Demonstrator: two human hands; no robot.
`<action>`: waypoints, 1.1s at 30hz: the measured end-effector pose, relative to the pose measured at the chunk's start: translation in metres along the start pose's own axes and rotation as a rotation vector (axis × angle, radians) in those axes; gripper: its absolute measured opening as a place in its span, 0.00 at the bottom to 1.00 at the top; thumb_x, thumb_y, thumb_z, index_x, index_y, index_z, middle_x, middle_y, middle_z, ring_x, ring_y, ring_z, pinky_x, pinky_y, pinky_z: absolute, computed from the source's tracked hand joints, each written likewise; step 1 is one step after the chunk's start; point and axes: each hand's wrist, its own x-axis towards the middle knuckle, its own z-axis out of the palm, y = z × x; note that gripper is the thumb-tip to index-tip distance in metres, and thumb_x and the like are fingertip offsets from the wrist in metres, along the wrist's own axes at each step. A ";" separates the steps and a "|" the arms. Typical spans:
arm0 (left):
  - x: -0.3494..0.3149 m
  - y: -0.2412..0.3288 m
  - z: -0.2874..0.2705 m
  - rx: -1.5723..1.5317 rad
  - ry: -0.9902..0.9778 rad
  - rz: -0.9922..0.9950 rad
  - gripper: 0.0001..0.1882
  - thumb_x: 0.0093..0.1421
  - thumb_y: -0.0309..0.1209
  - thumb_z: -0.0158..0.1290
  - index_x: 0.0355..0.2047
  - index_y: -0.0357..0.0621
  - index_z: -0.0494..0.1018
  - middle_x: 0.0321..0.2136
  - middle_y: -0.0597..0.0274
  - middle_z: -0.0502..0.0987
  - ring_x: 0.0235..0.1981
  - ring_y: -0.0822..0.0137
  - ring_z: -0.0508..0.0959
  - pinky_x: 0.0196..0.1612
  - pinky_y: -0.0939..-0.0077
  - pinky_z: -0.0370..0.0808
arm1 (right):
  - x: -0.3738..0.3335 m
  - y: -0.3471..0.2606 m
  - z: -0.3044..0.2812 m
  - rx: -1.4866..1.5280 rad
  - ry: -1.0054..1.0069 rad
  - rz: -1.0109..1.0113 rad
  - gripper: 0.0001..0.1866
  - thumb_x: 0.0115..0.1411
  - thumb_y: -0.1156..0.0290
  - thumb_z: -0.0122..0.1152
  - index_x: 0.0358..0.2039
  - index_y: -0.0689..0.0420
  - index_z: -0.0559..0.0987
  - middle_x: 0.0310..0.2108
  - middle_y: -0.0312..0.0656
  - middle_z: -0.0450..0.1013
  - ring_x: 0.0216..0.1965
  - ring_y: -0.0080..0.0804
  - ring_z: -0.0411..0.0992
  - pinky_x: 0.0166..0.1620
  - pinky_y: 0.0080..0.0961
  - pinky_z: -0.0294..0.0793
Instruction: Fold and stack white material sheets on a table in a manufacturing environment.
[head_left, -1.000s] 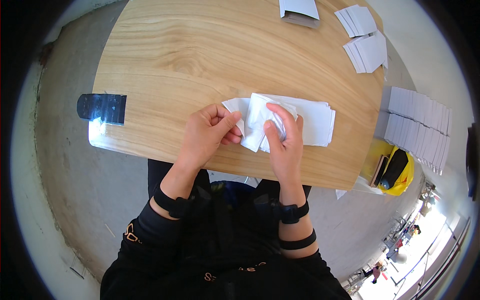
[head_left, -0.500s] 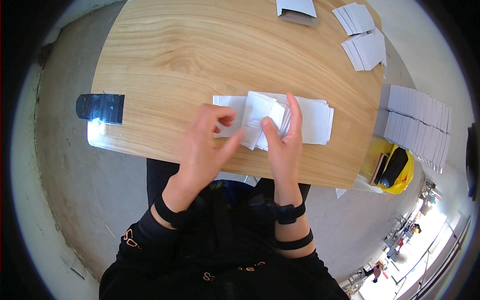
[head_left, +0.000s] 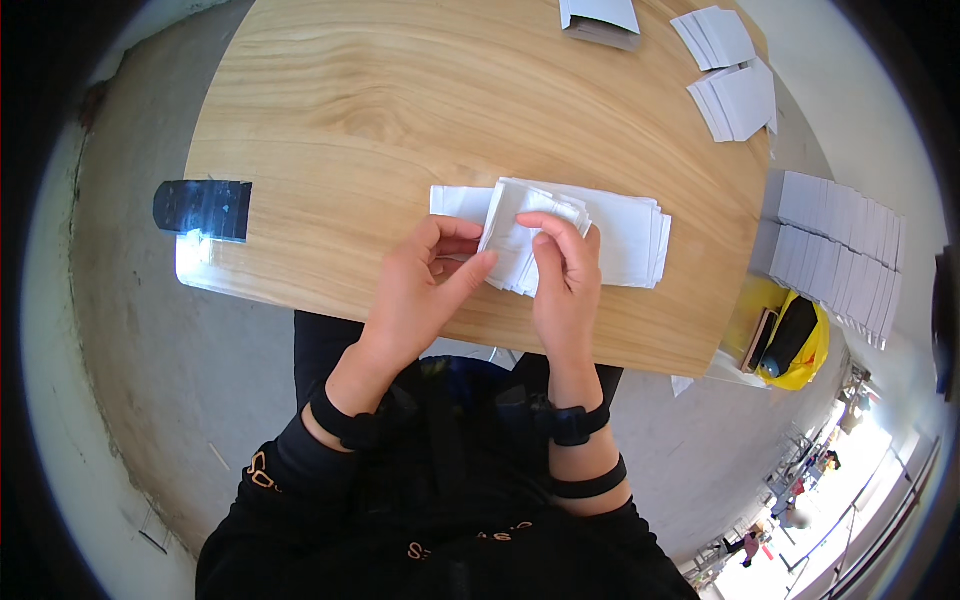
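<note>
A small bundle of white folded papers (head_left: 520,235) is held just above the wooden table (head_left: 400,110), near its front edge. My right hand (head_left: 562,285) grips the bundle from the right, fingers curled over its top. My left hand (head_left: 425,290) touches the bundle's left edge with its thumb and fingertips. Under and behind the bundle lies a flat stack of white paper sheets (head_left: 625,235), reaching to the right.
More white paper stacks (head_left: 735,85) lie at the table's far right, and a grey folded piece (head_left: 600,20) at the far edge. A black block (head_left: 203,207) sticks out at the table's left edge. A row of white sheets (head_left: 840,235) and a yellow bag (head_left: 795,340) are at the right.
My left hand came off the papers and opened half a second ago, then closed back onto the bundle's left edge. My right hand has kept hold and turned the bundle a little.
</note>
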 end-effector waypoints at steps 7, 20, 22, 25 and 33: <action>0.002 -0.001 -0.001 -0.072 0.059 -0.092 0.10 0.59 0.28 0.58 0.37 0.34 0.73 0.36 0.59 0.77 0.36 0.72 0.77 0.42 0.78 0.74 | 0.003 -0.004 0.002 0.008 -0.025 0.010 0.10 0.56 0.63 0.64 0.35 0.55 0.80 0.36 0.42 0.62 0.40 0.35 0.67 0.44 0.26 0.67; 0.002 -0.005 -0.003 -0.176 0.016 -0.055 0.07 0.57 0.25 0.58 0.32 0.33 0.73 0.40 0.56 0.78 0.37 0.73 0.77 0.43 0.78 0.75 | 0.007 -0.004 0.003 0.011 -0.028 0.091 0.12 0.52 0.64 0.68 0.32 0.57 0.79 0.37 0.44 0.61 0.39 0.38 0.67 0.41 0.28 0.68; 0.002 -0.004 -0.004 -0.177 0.041 -0.081 0.08 0.58 0.24 0.57 0.34 0.32 0.72 0.38 0.55 0.77 0.37 0.73 0.76 0.43 0.79 0.74 | 0.007 -0.002 0.003 -0.005 -0.018 0.089 0.11 0.53 0.65 0.68 0.32 0.57 0.79 0.36 0.45 0.62 0.39 0.38 0.68 0.41 0.28 0.68; 0.002 -0.008 -0.006 -0.174 0.097 -0.085 0.10 0.59 0.24 0.56 0.37 0.30 0.71 0.36 0.56 0.77 0.37 0.74 0.76 0.41 0.80 0.74 | 0.007 -0.002 0.004 -0.027 -0.015 0.069 0.10 0.53 0.65 0.68 0.31 0.57 0.79 0.36 0.45 0.62 0.39 0.38 0.68 0.41 0.28 0.68; 0.003 0.002 -0.009 -0.177 0.032 -0.102 0.14 0.60 0.25 0.55 0.43 0.30 0.70 0.33 0.60 0.77 0.34 0.76 0.76 0.39 0.81 0.74 | 0.009 0.003 0.002 0.047 -0.032 0.117 0.11 0.53 0.65 0.67 0.32 0.58 0.79 0.37 0.44 0.63 0.39 0.36 0.68 0.42 0.27 0.68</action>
